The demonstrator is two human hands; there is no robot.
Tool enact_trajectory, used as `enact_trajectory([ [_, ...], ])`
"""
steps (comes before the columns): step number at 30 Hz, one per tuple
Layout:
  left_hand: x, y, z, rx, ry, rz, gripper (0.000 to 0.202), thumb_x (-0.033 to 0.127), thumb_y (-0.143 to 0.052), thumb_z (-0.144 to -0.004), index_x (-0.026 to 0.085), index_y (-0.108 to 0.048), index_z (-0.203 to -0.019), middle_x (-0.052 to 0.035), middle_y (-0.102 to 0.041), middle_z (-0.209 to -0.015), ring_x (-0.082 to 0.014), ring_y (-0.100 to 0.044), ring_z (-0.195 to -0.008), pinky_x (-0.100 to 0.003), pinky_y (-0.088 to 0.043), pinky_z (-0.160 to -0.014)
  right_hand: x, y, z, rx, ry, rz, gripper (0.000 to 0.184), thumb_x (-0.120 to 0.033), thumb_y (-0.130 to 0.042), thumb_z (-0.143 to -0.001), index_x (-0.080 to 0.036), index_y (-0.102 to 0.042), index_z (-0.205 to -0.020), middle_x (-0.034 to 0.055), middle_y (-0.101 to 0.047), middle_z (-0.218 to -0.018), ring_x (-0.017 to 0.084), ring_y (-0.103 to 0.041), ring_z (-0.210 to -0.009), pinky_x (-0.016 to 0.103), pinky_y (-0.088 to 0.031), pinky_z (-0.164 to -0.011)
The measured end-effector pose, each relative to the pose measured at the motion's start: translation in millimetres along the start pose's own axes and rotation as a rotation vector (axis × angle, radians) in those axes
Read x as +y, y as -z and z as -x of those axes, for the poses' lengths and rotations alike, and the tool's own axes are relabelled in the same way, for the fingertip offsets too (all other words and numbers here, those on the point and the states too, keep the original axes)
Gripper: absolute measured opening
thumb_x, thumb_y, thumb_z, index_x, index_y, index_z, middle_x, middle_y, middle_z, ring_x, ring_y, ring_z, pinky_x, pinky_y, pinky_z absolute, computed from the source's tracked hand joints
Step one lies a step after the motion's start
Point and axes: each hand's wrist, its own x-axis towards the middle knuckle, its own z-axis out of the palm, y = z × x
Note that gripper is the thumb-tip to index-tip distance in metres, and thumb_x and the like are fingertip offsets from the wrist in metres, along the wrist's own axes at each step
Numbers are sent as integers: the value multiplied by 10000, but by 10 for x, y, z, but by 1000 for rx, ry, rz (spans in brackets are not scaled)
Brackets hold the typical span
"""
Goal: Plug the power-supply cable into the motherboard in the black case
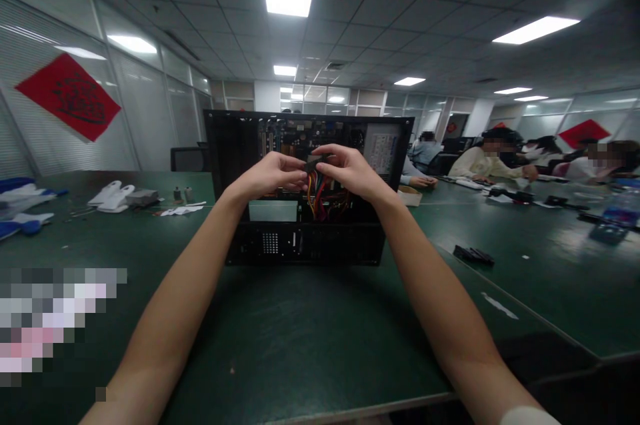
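Observation:
An open black computer case [345, 238] stands on the green table straight ahead, its inside facing me. Inside it show a motherboard [300, 135], partly covered by my hands, and a grey power supply [383, 148] at the upper right. Coloured power cables [316, 195] in yellow, red and black hang in the middle. My right hand [345, 168] pinches a dark connector [314, 163] at the top of these cables. Close by on its left, my left hand [277, 175] has its fingers closed at the same connector; its exact grip is partly hidden.
White gloves [113, 197] and a grey block [142, 197] lie at left on the green table [300, 345]. A black part [473, 255] and a white strip [500, 305] are at right. Several people sit at the far right; a water bottle [623, 205] stands there.

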Motion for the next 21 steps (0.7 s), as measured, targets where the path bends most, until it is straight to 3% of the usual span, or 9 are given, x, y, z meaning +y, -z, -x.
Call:
enact_trajectory([
  [4,63,-54,2,91,-196,-163,423,280,-698,-855,83,-698,-1230,-102,-778,-972,-199,-728,-854,-347,-604,-799,-62,-16,-4,112,81,-21,362,-348,-658,-878,-155,-701,-1182,12,-656,-806,134,-587,-717,250,-495,-645],
  [7,58,-94,-25,245,-389,-440,383,226,-666,-859,123,-719,-1224,-53,-777,-877,-162,-713,-774,-270,-573,-733,-105,-44,-17,141,158,-15,282,-334,-650,-875,-151,-743,-1067,38,-697,-891,164,-625,-842,288,-531,-749],
  [11,19,-98,-61,415,-557,-790,400,152,-662,-839,181,-730,-1232,-16,-769,-818,-136,-704,-737,-230,-534,-730,-146,-61,-4,153,216,57,259,-309,-582,-923,-158,-747,-1054,45,-713,-932,179,-636,-922,331,-535,-856],
  [16,-43,-36,-57,445,-590,-986,364,190,-677,-856,216,-741,-1214,-40,-786,-905,-167,-726,-792,-258,-537,-745,-65,-34,16,79,319,207,368,-155,-412,-933,-184,-706,-1153,61,-689,-1122,198,-617,-1099,404,-481,-1027],
  [21,-117,15,-49,494,-485,-1097,341,256,-688,-875,231,-742,-1211,-58,-792,-949,-193,-735,-830,-280,-542,-741,112,-80,-24,114,470,500,518,-39,-403,-860,-244,-648,-1268,86,-546,-1346,229,-498,-1297,471,-432,-1112],
])
